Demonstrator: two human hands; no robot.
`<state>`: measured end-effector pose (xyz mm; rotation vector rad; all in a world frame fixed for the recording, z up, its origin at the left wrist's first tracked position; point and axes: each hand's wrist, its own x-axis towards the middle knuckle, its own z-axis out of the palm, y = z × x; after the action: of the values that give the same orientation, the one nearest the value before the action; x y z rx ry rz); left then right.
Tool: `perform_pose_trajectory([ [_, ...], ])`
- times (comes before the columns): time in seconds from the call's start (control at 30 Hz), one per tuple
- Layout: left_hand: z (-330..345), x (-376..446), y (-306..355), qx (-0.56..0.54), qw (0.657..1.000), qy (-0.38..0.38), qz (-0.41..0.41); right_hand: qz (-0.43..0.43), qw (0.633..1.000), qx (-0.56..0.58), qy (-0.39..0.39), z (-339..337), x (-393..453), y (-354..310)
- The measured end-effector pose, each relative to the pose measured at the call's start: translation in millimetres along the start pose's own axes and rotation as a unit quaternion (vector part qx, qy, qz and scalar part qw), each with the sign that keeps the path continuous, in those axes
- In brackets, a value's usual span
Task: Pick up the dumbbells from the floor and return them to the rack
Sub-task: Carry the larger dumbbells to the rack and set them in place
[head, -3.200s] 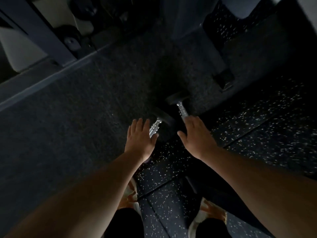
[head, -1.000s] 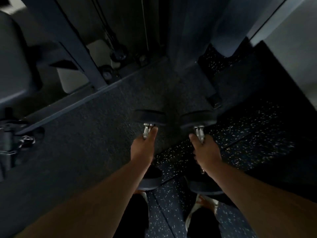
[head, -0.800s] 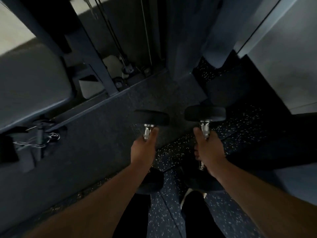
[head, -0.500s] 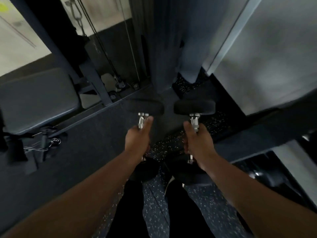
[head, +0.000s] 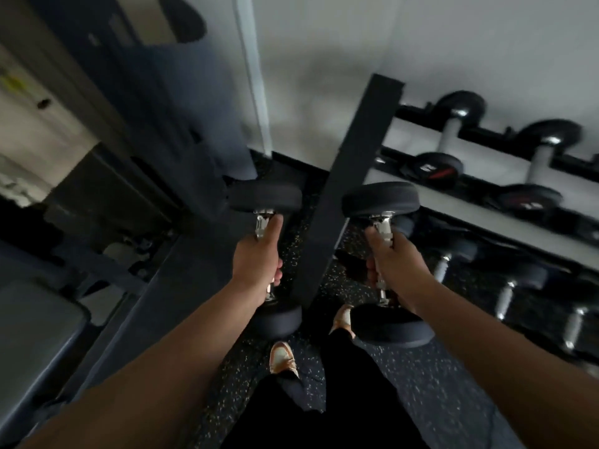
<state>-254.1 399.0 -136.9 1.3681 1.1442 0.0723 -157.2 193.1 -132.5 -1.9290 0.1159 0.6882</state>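
Observation:
My left hand [head: 257,264] is wrapped around the chrome handle of a black dumbbell [head: 265,197], held off the floor. My right hand [head: 393,260] grips the handle of a second black dumbbell [head: 381,199], also lifted. Both dumbbells point away from me, their far heads above my fists and near heads below my wrists. The dark dumbbell rack [head: 351,176] stands just ahead and to the right, its slanted end post between the two dumbbells. Several dumbbells rest on its upper tier [head: 538,157] and lower tier [head: 505,296].
A padded bench [head: 35,338] and a dark machine frame [head: 107,176] fill the left side. A white wall [head: 421,43] rises behind the rack. My two feet [head: 283,356] stand on speckled rubber flooring [head: 431,393].
Both hands closed on the dumbbells and lifted them from the floor. My view has risen and turned right, bringing the rack and its stored dumbbells into sight.

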Motion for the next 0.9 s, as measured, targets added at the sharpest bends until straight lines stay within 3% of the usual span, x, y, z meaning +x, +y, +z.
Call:
perform_pose_trajectory([
  [0.37, 196, -86, 0, 0.161, 0.97, -0.176, 0.049, 0.082, 0.971, 0.099, 0.2, -192, -58, 108],
  [0.63, 378, -157, -3, 0.175, 0.951, -0.246, 0.063, 0.09, 0.953, 0.167, 0.236, -358, -60, 148],
  [0.9, 494, -166, 18, 0.199, 0.931, -0.295, 0.081, 0.092, 0.938, 0.172, 0.288, -457, -20, 152],
])
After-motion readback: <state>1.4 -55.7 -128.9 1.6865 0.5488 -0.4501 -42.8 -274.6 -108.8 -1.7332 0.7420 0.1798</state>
